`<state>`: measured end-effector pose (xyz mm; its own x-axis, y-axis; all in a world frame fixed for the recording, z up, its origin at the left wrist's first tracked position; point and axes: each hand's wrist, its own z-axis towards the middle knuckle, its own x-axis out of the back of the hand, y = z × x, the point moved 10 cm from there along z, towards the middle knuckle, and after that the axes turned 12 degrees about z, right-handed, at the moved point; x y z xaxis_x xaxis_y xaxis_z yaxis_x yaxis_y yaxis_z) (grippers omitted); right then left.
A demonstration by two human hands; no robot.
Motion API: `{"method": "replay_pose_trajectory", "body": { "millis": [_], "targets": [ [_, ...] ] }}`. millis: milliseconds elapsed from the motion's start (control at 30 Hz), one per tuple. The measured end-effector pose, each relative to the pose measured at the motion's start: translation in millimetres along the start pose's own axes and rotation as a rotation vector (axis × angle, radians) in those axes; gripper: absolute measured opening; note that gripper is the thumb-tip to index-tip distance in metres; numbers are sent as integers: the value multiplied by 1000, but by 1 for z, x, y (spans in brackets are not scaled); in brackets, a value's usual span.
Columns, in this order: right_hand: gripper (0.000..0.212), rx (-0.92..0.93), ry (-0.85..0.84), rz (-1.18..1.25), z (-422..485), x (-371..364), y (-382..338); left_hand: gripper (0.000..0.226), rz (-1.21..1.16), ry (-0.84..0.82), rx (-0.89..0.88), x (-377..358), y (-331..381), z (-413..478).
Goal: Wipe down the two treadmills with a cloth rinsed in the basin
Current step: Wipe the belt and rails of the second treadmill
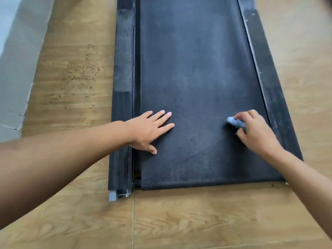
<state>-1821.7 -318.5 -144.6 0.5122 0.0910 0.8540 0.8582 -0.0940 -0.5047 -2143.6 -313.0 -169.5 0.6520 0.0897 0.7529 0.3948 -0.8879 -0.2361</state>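
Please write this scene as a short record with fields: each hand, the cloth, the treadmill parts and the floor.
left hand: flat on the belt, fingers straight
right hand: grips the cloth, near the belt's right edge
cloth: blue, bunched, against the belt
belt: dark, with paler hazy patches
left rail: ribbed, with a grey dusty stretch
right rail: pale streaks along it
floor: wood pattern, dark scuffs left of the treadmill
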Motion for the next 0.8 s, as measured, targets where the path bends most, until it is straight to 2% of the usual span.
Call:
{"method": "replay_pose_trajectory", "body": {
  "millis": [67, 100, 167, 200, 233, 267, 367, 400, 500, 567, 700, 800],
  "targets": [
    [47, -89, -99, 7, -20, -5, 14, 109, -9, -175, -25, 11, -2, -1],
    [43, -128, -224, 24, -34, -14, 9, 99, -14, -284, -46, 22, -1, -8],
    [21, -199, -602, -31, -74, -29, -23, 77, -30, -483, -94, 49, 7, -31],
    [16, -221, -778, -72, -95, -30, -47, 71, -27, -547, -104, 65, 8, -45],
    [12, -219, -851, -102, -106, -21, -71, 66, -15, -573, -102, 85, 6, -60],
    [8, -199, -831, -86, -104, -5, -98, 58, -28, -553, -83, 107, 2, -73],
    [17, -169, -540, 120, -77, 78, -176, 10, -238, -319, 83, 170, -24, -104],
    [17, -163, -456, 171, -71, 109, -200, 6, -315, -262, 151, 186, -35, -120],
    [19, -194, -375, 220, -74, 188, -252, 20, -461, -241, 295, 218, -49, -179],
    [18, -209, -362, 194, -82, 238, -277, 30, -451, -283, 293, 241, -40, -212],
    [13, -277, -296, 158, -98, 336, -302, 5, -570, -172, 280, 338, -21, -263],
    [9, -291, -305, 124, -121, 402, -320, 22, -593, -157, 311, 416, -27, -304]
  ]
}}
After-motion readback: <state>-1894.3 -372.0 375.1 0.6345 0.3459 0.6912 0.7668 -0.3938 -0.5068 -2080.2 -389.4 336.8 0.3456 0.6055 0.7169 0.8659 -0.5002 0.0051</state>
